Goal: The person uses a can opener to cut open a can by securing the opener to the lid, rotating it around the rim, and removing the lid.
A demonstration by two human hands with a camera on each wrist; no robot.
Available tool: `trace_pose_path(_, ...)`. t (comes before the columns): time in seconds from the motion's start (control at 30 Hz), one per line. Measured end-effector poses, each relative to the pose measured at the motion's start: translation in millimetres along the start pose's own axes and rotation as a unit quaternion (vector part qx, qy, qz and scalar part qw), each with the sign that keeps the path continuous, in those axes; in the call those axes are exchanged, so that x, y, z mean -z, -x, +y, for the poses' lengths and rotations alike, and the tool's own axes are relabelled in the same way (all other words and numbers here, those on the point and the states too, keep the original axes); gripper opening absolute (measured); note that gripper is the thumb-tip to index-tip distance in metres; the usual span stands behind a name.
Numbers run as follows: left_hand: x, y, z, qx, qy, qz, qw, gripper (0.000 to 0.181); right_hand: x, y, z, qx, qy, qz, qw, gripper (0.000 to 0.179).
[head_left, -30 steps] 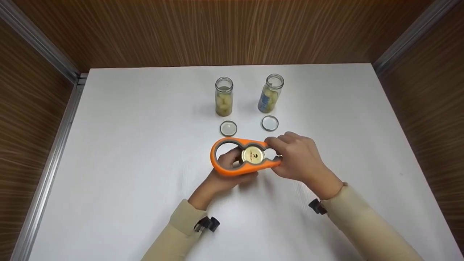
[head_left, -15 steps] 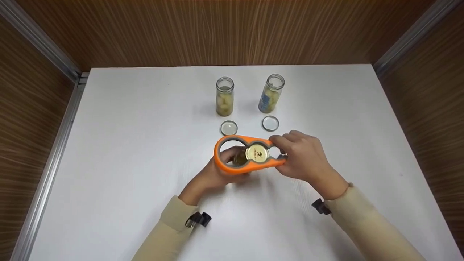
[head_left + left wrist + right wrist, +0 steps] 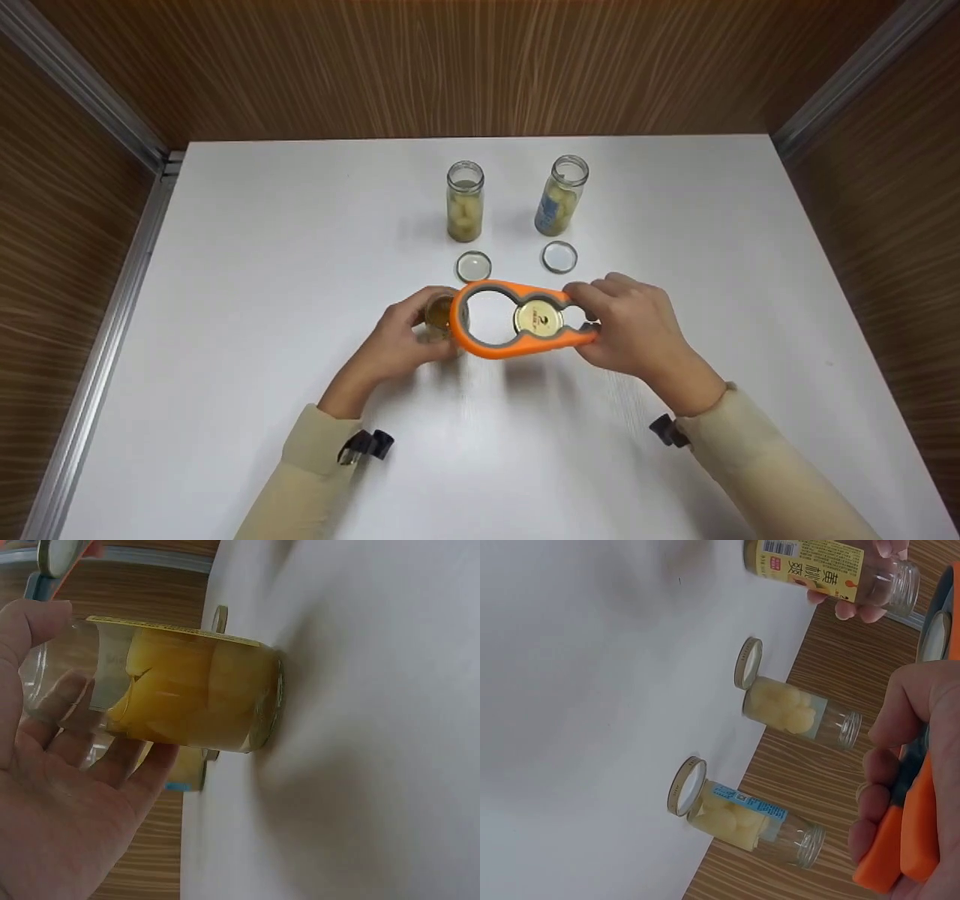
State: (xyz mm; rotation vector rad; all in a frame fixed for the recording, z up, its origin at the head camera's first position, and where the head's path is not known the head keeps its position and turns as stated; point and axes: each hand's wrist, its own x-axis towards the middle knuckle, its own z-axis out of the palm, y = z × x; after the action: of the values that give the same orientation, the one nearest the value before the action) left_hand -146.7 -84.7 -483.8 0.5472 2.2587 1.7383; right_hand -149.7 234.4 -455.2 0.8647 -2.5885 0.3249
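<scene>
My left hand (image 3: 394, 341) grips an open glass jar (image 3: 187, 686) by its upper part, with yellow fruit pieces and liquid inside. Its base is close over the white table, and a yellow label shows in the right wrist view. In my right hand (image 3: 634, 326) are the handles of an orange jar opener (image 3: 491, 352) with grey inner edges. A gold lid (image 3: 538, 319) sits in the opener's smaller hole, apart from the jar. The opener's large ring end overlaps the jar's right side in the head view.
Two more open jars (image 3: 465, 214) of pale fruit stand toward the back of the white table (image 3: 262, 262); the right one has a blue label. A loose lid (image 3: 474, 267) lies before the left jar, another lid (image 3: 559, 257) before the right. Wood-grain panels (image 3: 480, 67) enclose the table.
My left hand has drawn the jar leftward, out from under the jar opener. The gold lid has come off with the opener, which my right hand has shifted slightly right.
</scene>
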Motion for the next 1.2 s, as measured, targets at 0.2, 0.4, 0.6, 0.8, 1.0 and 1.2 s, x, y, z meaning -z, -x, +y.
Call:
trace_pose_path(0.2,20.3,-3.8,-7.4,0.011,0.0,0.053,0.9985,0.058,-1,-1.1,1,0.0,-0.004,0.0,1.0,0.029)
trace_pose_path(0.4,35.6,-15.3,-29.6,0.036,0.011,0.112,0.993,0.06,-1,-1.0,0,-0.003,-0.004,0.001,1.0,0.029)
trace_pose_path(0.6,52.4,-26.6,-52.5,0.067,0.023,0.151,0.986,0.072,1,-1.1,-1,-0.006,-0.008,0.003,0.9999,0.029)
trace_pose_path(0.8,66.1,-33.9,-58.1,0.072,0.063,0.191,0.9769,0.066,1,-1.2,-3,-0.003,-0.007,0.019,0.9998,0.029)
trace_pose_path(1.0,75.3,-45.2,-60.0,0.079,0.066,0.236,0.9663,0.069,2,-0.5,-2,-0.002,0.002,0.002,1.0,0.028)
trace_pose_path(1.2,77.4,-56.2,-61.5,0.085,0.067,0.257,0.9603,0.074,1,0.3,-3,-0.003,-0.007,-0.001,1.0,0.029)
